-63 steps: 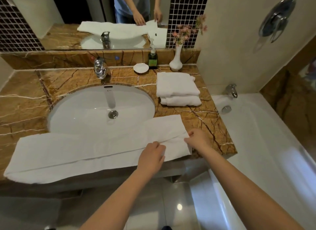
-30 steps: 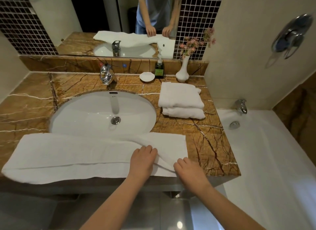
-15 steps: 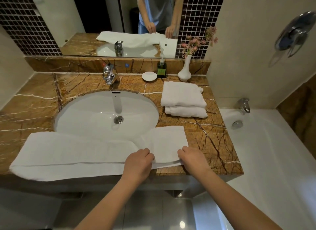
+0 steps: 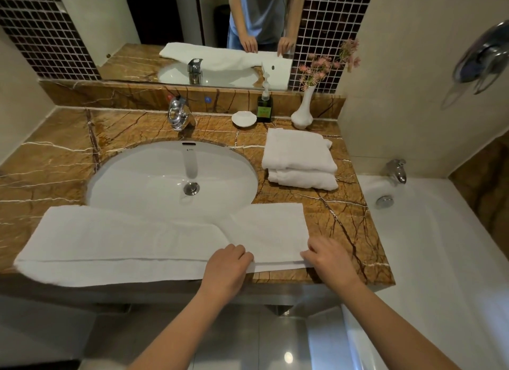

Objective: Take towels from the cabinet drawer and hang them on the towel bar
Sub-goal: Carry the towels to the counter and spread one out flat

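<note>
A long white towel lies folded lengthwise along the front edge of the marble counter, partly over the sink's front rim. My left hand pinches its near edge right of centre. My right hand grips the towel's near right corner. The right part of the towel is folded over on itself. A stack of two folded white towels sits at the back right of the counter. No towel bar or drawer is in view.
A white oval sink with a chrome tap fills the counter's middle. Behind stand a soap dish, a green soap bottle and a white vase of pink flowers. A bathtub lies to the right.
Both hands slid toward the towel's near edge and right corner and closed on it. The towel's right end went from spread flat to folded over and squared up.
</note>
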Demonstrator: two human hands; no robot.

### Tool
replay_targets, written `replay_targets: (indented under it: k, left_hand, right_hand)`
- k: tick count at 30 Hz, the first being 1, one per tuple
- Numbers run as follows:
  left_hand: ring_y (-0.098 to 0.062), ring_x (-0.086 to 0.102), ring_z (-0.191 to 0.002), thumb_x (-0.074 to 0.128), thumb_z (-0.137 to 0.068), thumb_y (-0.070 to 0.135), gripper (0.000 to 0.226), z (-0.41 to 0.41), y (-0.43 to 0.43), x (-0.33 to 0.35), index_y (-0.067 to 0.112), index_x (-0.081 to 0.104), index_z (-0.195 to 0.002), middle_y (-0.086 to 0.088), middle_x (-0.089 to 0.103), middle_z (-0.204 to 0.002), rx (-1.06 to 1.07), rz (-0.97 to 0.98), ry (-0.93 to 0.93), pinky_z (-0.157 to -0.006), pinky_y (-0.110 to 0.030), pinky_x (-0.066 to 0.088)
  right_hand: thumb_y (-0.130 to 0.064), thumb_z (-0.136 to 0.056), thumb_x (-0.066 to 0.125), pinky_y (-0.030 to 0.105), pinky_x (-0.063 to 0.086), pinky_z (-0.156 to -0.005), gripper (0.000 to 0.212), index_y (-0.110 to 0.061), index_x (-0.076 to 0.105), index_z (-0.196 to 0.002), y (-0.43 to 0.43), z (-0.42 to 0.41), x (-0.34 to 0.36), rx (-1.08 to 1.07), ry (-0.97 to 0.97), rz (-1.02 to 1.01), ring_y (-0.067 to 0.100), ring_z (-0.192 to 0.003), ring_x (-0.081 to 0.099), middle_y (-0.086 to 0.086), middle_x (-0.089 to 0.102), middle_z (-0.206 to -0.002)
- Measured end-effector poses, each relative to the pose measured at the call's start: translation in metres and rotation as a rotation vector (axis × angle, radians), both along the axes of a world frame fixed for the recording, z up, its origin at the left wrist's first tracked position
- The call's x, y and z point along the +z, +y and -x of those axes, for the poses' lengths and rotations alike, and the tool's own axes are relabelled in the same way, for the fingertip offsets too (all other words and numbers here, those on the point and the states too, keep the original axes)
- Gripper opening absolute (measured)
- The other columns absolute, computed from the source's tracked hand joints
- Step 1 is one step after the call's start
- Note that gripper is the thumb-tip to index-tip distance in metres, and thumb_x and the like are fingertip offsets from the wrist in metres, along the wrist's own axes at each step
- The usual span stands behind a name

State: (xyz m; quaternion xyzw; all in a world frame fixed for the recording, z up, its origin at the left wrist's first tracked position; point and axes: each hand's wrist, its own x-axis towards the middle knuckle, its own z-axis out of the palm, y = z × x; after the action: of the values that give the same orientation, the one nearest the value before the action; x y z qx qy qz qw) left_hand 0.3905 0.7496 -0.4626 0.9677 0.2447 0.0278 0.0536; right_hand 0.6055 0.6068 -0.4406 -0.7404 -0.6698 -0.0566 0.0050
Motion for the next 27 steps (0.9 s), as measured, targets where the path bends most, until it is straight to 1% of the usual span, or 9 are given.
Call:
replay_targets:
  k: [4, 6, 8, 12, 16, 18, 22, 25, 27]
  left_hand:
    - [-0.017, 0.052, -0.054, 0.083, -0.048, 0.007, 0.032, -0.001, 0.001, 0.0, 0.018, 0.067, -0.074, 0.003, 0.058, -0.065, -0.039, -0.01, 0.012, -0.042, -0.024, 0.034]
    - [-0.016, 0.052, -0.053, 0.084, -0.046, 0.008, 0.033, -0.002, 0.001, 0.0, 0.018, 0.067, -0.073, 0.003, 0.058, -0.065, -0.052, -0.006, 0.028, -0.041, -0.024, 0.034]
    - [-0.015, 0.051, -0.052, 0.086, -0.041, 0.009, 0.037, -0.003, 0.0, 0.002, 0.019, 0.067, -0.071, 0.004, 0.057, -0.064, -0.068, 0.002, 0.055, -0.041, -0.022, 0.029]
    - [-0.014, 0.052, -0.052, 0.089, -0.033, 0.013, 0.045, -0.003, 0.0, 0.002, 0.02, 0.067, -0.071, 0.004, 0.057, -0.065, -0.096, 0.011, 0.092, -0.041, -0.021, 0.025]
    - [-0.014, 0.052, -0.053, 0.089, -0.034, 0.012, 0.045, 0.0, 0.0, 0.003, 0.02, 0.068, -0.073, 0.004, 0.059, -0.066, -0.094, 0.007, 0.084, -0.043, -0.02, 0.025]
    - [-0.014, 0.051, -0.052, 0.086, -0.037, 0.008, 0.041, 0.002, 0.0, 0.005, 0.019, 0.068, -0.072, 0.004, 0.058, -0.064, -0.067, -0.008, 0.057, -0.044, -0.021, 0.024]
    - [-0.014, 0.051, -0.053, 0.081, -0.05, 0.009, 0.029, 0.015, 0.003, 0.008, 0.02, 0.068, -0.073, 0.005, 0.059, -0.065, 0.026, -0.011, -0.018, -0.043, -0.023, 0.033]
    - [-0.016, 0.052, -0.055, 0.077, -0.053, 0.008, 0.025, 0.033, 0.01, 0.012, 0.019, 0.067, -0.072, 0.004, 0.059, -0.064, 0.099, -0.009, -0.048, -0.044, -0.024, 0.032]
    - [-0.019, 0.052, -0.054, 0.077, -0.053, 0.009, 0.022, 0.045, 0.016, 0.014, 0.018, 0.066, -0.07, 0.003, 0.058, -0.063, 0.144, -0.01, -0.045, -0.044, -0.026, 0.032]
  right_hand:
    - [-0.006, -0.053, 0.087, 0.028, 0.044, -0.045, 0.023, -0.013, 0.069, -0.065, -0.003, 0.007, -0.008, -0.094, 0.097, -0.084, 0.017, -0.06, 0.053, 0.001, 0.055, -0.068]
    - [-0.008, -0.057, 0.083, 0.026, 0.044, -0.049, 0.02, -0.015, 0.068, -0.066, -0.001, 0.012, -0.007, -0.099, 0.122, -0.107, 0.016, -0.063, 0.053, 0.0, 0.056, -0.072]
    - [-0.012, -0.058, 0.082, 0.025, 0.045, -0.054, 0.019, -0.017, 0.066, -0.066, -0.001, 0.016, -0.004, -0.061, 0.108, -0.102, 0.016, -0.067, 0.057, 0.0, 0.06, -0.077]
    - [-0.014, -0.057, 0.086, 0.029, 0.052, -0.062, 0.02, -0.017, 0.066, -0.06, -0.004, 0.012, -0.004, -0.07, 0.11, -0.11, 0.018, -0.077, 0.065, 0.003, 0.067, -0.087]
    - [-0.016, -0.063, 0.084, 0.026, 0.05, -0.058, 0.016, -0.018, 0.069, -0.066, -0.011, 0.009, -0.012, -0.064, 0.162, -0.087, 0.013, -0.067, 0.058, -0.003, 0.062, -0.074]
    - [-0.02, -0.065, 0.08, 0.026, 0.05, -0.065, 0.013, -0.022, 0.068, -0.067, -0.009, 0.009, -0.01, -0.063, 0.154, -0.063, 0.011, -0.069, 0.058, -0.008, 0.061, -0.074]
    - [-0.032, -0.076, 0.063, 0.029, 0.047, -0.074, 0.007, -0.028, 0.064, -0.07, 0.008, 0.019, 0.001, -0.024, 0.128, -0.019, 0.009, -0.074, 0.057, -0.012, 0.059, -0.077]
    - [-0.036, -0.084, 0.051, 0.029, 0.049, -0.068, 0.018, -0.025, 0.065, -0.081, 0.034, 0.05, 0.001, 0.067, 0.158, 0.029, 0.011, -0.076, 0.056, -0.008, 0.06, -0.082]
    - [-0.033, -0.086, 0.051, 0.033, 0.049, -0.06, 0.019, -0.021, 0.065, -0.084, 0.054, 0.079, 0.0, 0.129, 0.199, 0.043, 0.016, -0.073, 0.056, -0.003, 0.06, -0.082]
